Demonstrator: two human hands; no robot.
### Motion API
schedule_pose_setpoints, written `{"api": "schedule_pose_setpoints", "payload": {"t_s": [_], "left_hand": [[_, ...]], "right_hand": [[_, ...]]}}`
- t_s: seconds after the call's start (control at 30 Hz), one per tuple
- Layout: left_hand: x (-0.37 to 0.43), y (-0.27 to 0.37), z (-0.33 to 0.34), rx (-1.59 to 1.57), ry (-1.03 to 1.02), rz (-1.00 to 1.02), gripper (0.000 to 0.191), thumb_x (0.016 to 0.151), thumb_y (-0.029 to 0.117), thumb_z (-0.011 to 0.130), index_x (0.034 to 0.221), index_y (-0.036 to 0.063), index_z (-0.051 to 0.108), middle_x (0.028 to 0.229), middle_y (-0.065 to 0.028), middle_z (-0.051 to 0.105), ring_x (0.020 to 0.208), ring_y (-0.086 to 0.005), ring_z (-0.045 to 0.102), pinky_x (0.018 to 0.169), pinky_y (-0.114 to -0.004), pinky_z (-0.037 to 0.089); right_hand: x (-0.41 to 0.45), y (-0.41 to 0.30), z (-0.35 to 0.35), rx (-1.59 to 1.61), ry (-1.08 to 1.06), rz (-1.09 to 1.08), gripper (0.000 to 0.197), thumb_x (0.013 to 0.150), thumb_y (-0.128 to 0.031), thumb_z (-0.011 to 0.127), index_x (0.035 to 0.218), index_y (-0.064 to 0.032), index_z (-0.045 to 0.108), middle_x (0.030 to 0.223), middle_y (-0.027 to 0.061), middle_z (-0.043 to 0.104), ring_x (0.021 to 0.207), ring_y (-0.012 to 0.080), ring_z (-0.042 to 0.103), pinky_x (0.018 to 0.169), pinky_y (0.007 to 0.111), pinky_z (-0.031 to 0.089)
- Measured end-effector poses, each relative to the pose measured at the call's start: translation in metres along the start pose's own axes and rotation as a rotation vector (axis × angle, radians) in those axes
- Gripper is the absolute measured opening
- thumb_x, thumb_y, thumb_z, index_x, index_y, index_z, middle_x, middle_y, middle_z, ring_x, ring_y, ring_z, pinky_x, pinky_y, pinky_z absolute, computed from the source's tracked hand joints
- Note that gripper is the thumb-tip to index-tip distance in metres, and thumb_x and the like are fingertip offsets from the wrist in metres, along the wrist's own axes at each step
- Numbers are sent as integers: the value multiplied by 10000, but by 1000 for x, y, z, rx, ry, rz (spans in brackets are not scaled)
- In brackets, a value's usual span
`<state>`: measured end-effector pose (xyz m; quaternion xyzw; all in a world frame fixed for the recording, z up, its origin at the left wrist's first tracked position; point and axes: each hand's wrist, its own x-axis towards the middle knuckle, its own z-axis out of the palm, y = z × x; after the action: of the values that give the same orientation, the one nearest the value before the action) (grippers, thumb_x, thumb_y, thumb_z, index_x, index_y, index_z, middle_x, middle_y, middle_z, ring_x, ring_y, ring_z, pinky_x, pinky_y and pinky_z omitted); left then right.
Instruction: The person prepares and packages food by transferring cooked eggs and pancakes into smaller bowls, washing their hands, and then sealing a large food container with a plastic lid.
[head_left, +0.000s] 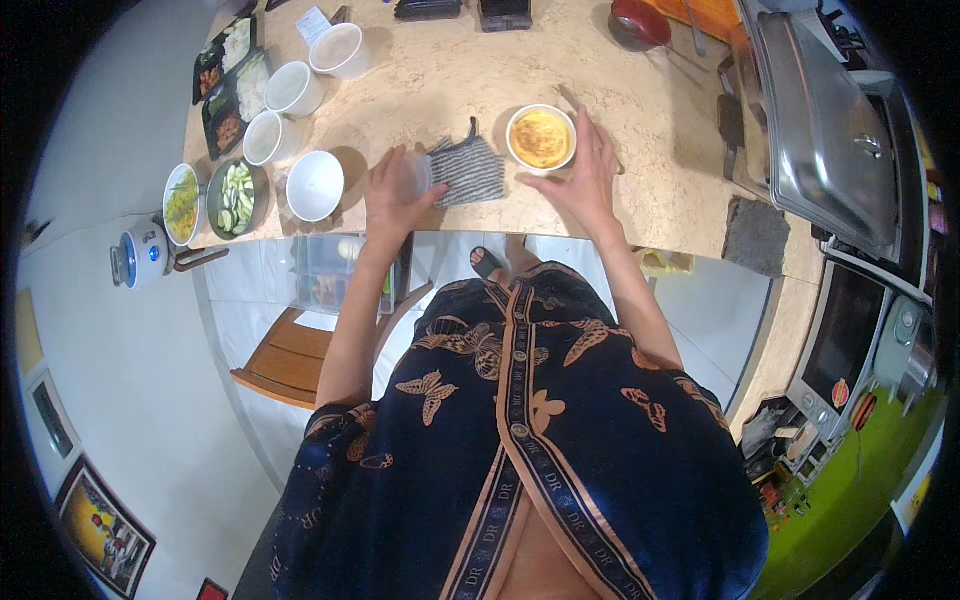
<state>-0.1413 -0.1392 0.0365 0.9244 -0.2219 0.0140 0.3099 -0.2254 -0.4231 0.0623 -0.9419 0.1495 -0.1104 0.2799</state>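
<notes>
On the counter, my left hand (395, 196) has a clear plastic lid (418, 177) between its fingers and thumb. The thumb reaches over the edge of a grey striped cloth (469, 174), which has a dark loop at its top. My right hand (589, 176) curves beside a white round tub (513, 154), thumb and fingers spread; any contact with the rim is unclear. Browned yellow food (540, 139) fills this tub to near its top. A thin metal utensil (568, 96) lies partly hidden under my right hand. Left of my left hand stands a white bowl (315, 186).
Several lidded white tubs (292, 88) line the left side, beside black trays (225, 120) of rice and other food. Sliced green vegetables fill a grey bowl (238, 199) near the left edge. A red ladle (640, 24) lies at the back; a steel chafing dish (829, 135) stands right.
</notes>
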Motion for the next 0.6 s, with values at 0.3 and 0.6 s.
{"api": "schedule_pose_setpoints", "payload": {"t_s": [0.3,0.6], "left_hand": [[79,140,29,-33,-38,452,759,622,446,804,1265,118,571,1231,-147,480,1178,-341,438,954,-471,385],[87,149,56,3,-178,390,727,623,366,779,1276,135,558,1263,-125,452,1181,-330,418,932,-470,364]], "right_hand": [[6,59,4,-67,107,-75,735,745,-166,679,1406,-37,386,1211,198,525,1143,371,448,1021,480,321],[12,59,-25,70,462,82,457,880,-66,563,1319,-3,455,1145,206,485,1067,378,458,950,452,362]]}}
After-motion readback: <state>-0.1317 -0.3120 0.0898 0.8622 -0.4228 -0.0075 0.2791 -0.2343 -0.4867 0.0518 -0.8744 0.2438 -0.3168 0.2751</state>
